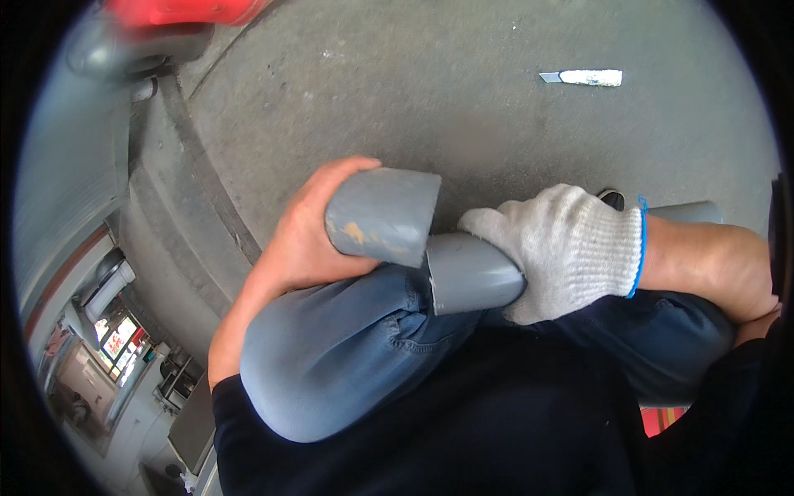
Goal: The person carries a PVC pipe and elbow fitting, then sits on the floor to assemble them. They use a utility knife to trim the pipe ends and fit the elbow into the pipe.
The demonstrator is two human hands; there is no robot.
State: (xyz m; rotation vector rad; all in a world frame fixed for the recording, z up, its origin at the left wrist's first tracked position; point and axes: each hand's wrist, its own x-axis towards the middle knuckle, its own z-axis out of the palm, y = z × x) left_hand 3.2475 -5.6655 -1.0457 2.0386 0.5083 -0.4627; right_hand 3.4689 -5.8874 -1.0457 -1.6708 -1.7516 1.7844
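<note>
My bare left hand (pixel 313 223) is wrapped around a short grey pipe piece (pixel 385 215) with scuffed, tan-stained sides. In a white knit glove with a blue cuff edge, my right hand (pixel 562 248) grips a smooth grey pipe (pixel 473 277). The pipes' ends lie close together over my lap, the left piece slightly higher; I cannot tell whether they touch. A grey pipe end (pixel 691 212) shows beyond my right forearm; whether it belongs to the gripped pipe is hidden by glove and arm.
A white-handled utility knife (pixel 583 78) lies on the concrete floor (pixel 430 74) at the far right, blade exposed. My bent knees in blue jeans (pixel 331 347) are below the hands. A red object (pixel 186 11) stands far left. Shelving (pixel 175 384) shows at the lower left.
</note>
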